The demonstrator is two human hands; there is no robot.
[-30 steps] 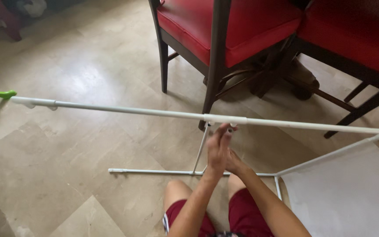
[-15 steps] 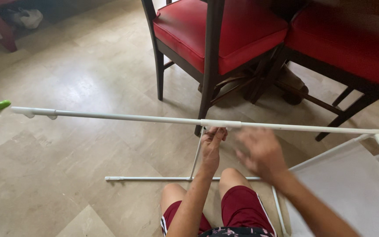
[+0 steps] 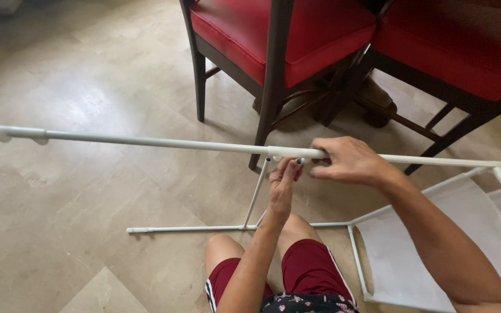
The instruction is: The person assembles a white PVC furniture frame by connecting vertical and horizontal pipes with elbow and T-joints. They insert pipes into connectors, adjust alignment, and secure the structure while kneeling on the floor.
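I can't see what my left hand (image 3: 283, 184) pinches under the long white pole (image 3: 146, 141); too small. My right hand (image 3: 349, 160) covers the joint there. The pole runs off both side edges. White fabric panel (image 3: 430, 243) cut off bottom right; red chairs (image 3: 285, 35) cropped at top.

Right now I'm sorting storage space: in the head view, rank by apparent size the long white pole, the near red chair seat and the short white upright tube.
1. Long white pole, spanning the frame.
2. Near red chair seat, partly cut off, so unsure.
3. Short white upright tube.
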